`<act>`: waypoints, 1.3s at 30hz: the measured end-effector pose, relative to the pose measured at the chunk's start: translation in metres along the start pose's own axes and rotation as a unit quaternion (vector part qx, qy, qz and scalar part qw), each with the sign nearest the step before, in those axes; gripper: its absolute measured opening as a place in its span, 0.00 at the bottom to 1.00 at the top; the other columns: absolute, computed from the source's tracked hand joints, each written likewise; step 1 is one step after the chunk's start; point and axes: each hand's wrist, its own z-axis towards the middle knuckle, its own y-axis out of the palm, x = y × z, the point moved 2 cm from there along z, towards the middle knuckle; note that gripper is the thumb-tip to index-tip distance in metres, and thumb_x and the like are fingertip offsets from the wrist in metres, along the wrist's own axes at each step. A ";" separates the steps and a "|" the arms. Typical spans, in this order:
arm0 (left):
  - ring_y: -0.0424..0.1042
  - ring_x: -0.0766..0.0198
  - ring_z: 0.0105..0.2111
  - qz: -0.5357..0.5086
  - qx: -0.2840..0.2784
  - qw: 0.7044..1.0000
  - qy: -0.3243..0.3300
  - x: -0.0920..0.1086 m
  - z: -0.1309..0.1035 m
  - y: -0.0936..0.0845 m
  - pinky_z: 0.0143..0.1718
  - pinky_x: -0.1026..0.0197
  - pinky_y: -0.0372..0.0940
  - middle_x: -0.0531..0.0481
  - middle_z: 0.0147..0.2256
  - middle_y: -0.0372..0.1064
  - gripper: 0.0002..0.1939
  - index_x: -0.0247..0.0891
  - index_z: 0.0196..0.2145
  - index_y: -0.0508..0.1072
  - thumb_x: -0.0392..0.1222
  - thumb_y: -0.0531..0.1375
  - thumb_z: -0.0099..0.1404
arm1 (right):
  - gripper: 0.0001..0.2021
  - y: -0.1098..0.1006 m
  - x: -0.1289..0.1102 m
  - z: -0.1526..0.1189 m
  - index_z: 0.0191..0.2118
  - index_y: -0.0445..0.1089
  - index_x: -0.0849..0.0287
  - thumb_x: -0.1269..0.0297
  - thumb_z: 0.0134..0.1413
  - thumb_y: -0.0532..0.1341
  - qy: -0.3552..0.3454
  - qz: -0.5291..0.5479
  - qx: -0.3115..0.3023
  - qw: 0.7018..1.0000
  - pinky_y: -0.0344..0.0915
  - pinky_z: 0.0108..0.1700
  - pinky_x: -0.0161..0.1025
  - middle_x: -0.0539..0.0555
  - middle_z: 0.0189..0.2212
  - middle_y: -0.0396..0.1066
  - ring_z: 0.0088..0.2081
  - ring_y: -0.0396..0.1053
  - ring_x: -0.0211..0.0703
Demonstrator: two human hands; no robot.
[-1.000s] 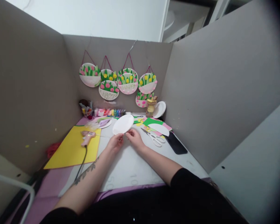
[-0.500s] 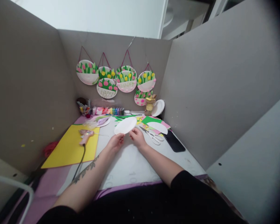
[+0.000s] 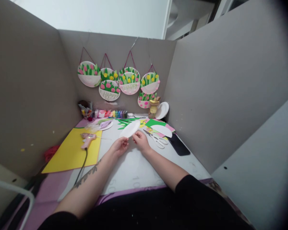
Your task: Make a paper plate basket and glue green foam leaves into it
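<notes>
Pinching a white plate [image 3: 130, 129], left hand [image 3: 120, 146] and right hand [image 3: 141, 141] slant its long axis far-right.

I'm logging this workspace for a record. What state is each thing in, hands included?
White plate: held up, tilted
Left hand: fingers closed at the plate's near edge
Right hand: fingers closed at the same plate's edge
Glue gun: lying on the yellow sheet, cord attached
Scissors: lying down, blade opening unclear
Phone-like black slab: lying flat
Decorated plates: hung up
</notes>
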 end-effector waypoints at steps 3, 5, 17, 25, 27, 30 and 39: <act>0.62 0.74 0.15 0.000 0.002 1.000 0.011 0.000 0.000 0.000 0.18 0.71 0.61 0.54 0.18 0.65 0.09 0.33 0.27 0.68 0.24 0.59 0.47 | 0.09 0.000 0.000 0.000 0.24 0.61 0.57 0.59 0.44 0.60 0.001 -0.006 -0.004 1.000 0.54 0.22 0.34 0.46 0.18 0.64 0.18 0.57 0.34; 0.61 0.74 0.15 0.004 0.005 1.000 0.027 -0.001 0.000 0.001 0.18 0.72 0.60 0.54 0.18 0.65 0.08 0.33 0.26 0.68 0.24 0.59 0.47 | 0.08 0.000 0.000 0.000 0.24 0.61 0.57 0.59 0.44 0.60 -0.001 -0.014 -0.006 1.000 0.54 0.23 0.34 0.45 0.17 0.64 0.19 0.57 0.34; 0.58 0.75 0.15 0.041 0.006 0.995 0.095 0.000 0.000 0.001 0.16 0.71 0.52 0.58 0.17 0.64 0.15 0.33 0.31 0.70 0.25 0.63 0.42 | 0.07 0.001 -0.001 0.000 0.24 0.62 0.57 0.62 0.40 0.62 -0.004 -0.014 0.003 1.000 0.54 0.23 0.33 0.43 0.14 0.61 0.18 0.56 0.34; 0.60 0.73 0.19 0.081 -0.039 0.978 0.190 0.000 0.002 0.005 0.19 0.69 0.51 0.55 0.26 0.71 0.26 0.37 0.40 0.71 0.25 0.63 0.40 | 0.09 0.000 0.007 0.001 0.22 0.60 0.57 0.60 0.41 0.60 0.041 0.008 0.013 0.999 0.52 0.20 0.32 0.45 0.15 0.64 0.16 0.56 0.33; 0.57 0.73 0.18 0.102 -0.031 0.976 0.188 -0.002 0.002 0.005 0.18 0.68 0.49 0.55 0.24 0.70 0.24 0.36 0.39 0.72 0.27 0.64 0.40 | 0.08 -0.001 0.008 0.002 0.22 0.60 0.57 0.61 0.40 0.59 0.047 0.000 0.029 0.998 0.52 0.20 0.32 0.45 0.16 0.64 0.17 0.56 0.33; 0.54 0.74 0.17 0.137 -0.014 0.977 0.165 -0.005 0.002 0.003 0.17 0.68 0.47 0.55 0.23 0.67 0.21 0.34 0.38 0.72 0.30 0.65 0.42 | 0.06 -0.004 0.004 0.002 0.22 0.59 0.57 0.62 0.40 0.57 0.032 -0.025 0.054 0.998 0.52 0.21 0.32 0.45 0.15 0.62 0.18 0.55 0.33; 0.55 0.53 0.58 0.233 0.095 0.868 0.428 0.031 -0.030 0.003 0.50 0.62 0.58 0.42 0.54 0.59 0.33 0.42 0.48 0.66 0.31 0.69 0.43 | 0.08 -0.008 -0.030 -0.016 0.20 0.57 0.56 0.66 0.44 0.57 -0.195 -0.288 0.020 0.937 0.53 0.29 0.35 0.46 0.18 0.58 0.23 0.54 0.36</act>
